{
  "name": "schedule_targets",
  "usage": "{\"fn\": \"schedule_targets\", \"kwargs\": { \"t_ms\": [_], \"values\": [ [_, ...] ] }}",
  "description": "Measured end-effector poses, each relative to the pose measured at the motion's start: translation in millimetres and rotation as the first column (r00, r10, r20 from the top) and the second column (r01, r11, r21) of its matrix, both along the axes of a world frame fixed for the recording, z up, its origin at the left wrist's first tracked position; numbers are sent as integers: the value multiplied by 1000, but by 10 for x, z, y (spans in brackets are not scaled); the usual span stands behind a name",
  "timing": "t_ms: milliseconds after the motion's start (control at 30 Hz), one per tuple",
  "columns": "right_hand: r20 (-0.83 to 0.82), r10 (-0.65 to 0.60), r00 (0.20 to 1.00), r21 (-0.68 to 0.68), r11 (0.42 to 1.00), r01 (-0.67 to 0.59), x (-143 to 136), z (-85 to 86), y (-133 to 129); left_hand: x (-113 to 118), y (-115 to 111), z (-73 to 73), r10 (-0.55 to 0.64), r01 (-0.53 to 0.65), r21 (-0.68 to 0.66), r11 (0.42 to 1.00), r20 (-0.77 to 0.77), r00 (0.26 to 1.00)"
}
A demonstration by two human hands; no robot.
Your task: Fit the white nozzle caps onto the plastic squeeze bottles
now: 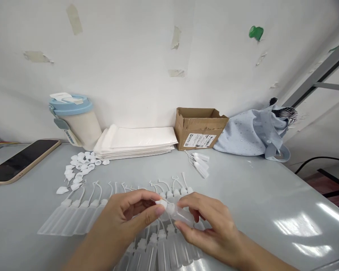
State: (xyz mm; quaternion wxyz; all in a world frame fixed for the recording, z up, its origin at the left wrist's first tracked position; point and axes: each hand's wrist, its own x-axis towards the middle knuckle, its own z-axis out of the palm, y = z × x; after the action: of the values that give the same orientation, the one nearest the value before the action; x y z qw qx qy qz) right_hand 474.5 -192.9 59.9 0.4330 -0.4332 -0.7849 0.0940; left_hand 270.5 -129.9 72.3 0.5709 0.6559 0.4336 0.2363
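My right hand (209,226) grips a small translucent plastic bottle (182,215), tilted with its neck toward the left. At that neck is a white cap (161,203), pinched between thumb and forefinger of my left hand (135,214). Whether the cap is seated on the neck I cannot tell. Below and behind both hands lie rows of similar bottles (70,218), side by side, with thin strap-like tails at their tops. My hands cover part of these rows. Loose white caps (81,165) are heaped at the left.
Three or so bottles (200,165) lie apart before an open cardboard box (200,130). Along the wall are a stack of white envelopes (138,141), a blue-lidded cup (79,122) and a light blue cloth bag (243,131). A phone (22,160) lies far left on the grey table (260,188).
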Motion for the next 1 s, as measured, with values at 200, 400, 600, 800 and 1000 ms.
{"fn": "schedule_targets", "kwargs": {
  "t_ms": [200, 400, 600, 800, 1000],
  "values": [
    [24, 47, 999, 10, 999, -47, -9, -12, 6, 28, -9, -11, -48, 53, -92, 994, 48, 998],
    [19, 46, 999, -19, 999, -46, -16, -13, 2, 81, -30, 6, -46, 46, -30, 998, 7, 999],
    [-202, -49, 978, -353, 935, -26, -42, 1, -19, 76, -44, 49, -85, 84, 64, 994, 16, 996],
    [-447, -158, 881, -666, 715, -210, -51, 19, 3, 25, -56, 30, -124, 125, -21, 992, 63, 990],
    [-428, -161, 889, -650, 738, -180, -74, 8, -9, 64, -42, 4, -120, 127, -21, 992, 207, 971]
  ]
}}
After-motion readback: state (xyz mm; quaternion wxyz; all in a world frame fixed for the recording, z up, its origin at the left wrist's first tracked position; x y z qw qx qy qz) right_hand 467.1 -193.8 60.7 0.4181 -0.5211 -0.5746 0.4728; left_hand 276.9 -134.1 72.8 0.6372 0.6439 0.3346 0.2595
